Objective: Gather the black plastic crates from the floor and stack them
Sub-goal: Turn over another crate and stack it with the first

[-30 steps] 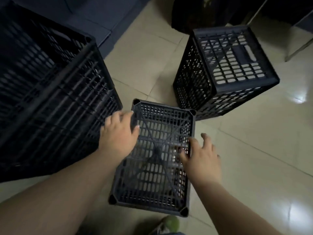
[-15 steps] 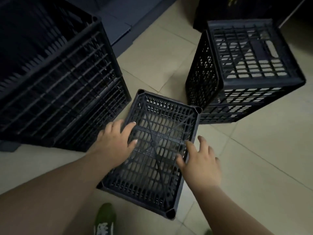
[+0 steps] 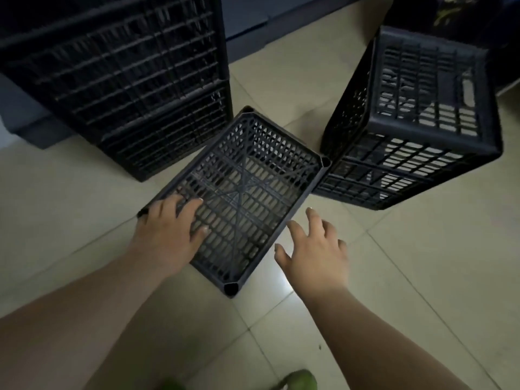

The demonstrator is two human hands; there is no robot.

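Note:
A black plastic crate (image 3: 253, 175) lies upside down on the tiled floor in the middle, its grid bottom facing up and turned at an angle. My left hand (image 3: 168, 235) rests flat on its near left corner, fingers spread over the grid. My right hand (image 3: 315, 249) hovers just off the crate's right long edge with fingers apart, holding nothing. A stack of black crates (image 3: 126, 80) stands at the left. Another black crate (image 3: 422, 122) lies tipped on its side at the right, almost touching the middle crate's far right corner.
Dark furniture (image 3: 253, 15) runs along the far wall behind the crates. A dark object (image 3: 450, 12) sits in the far right corner. My green shoes (image 3: 298, 381) show at the bottom edge. Bare beige tiles (image 3: 422, 277) spread to the right and front.
The middle crate has turned clockwise, its far end swinging toward the right crate. My right hand slid off its grid to beside the right edge. My left hand moved toward the near left corner.

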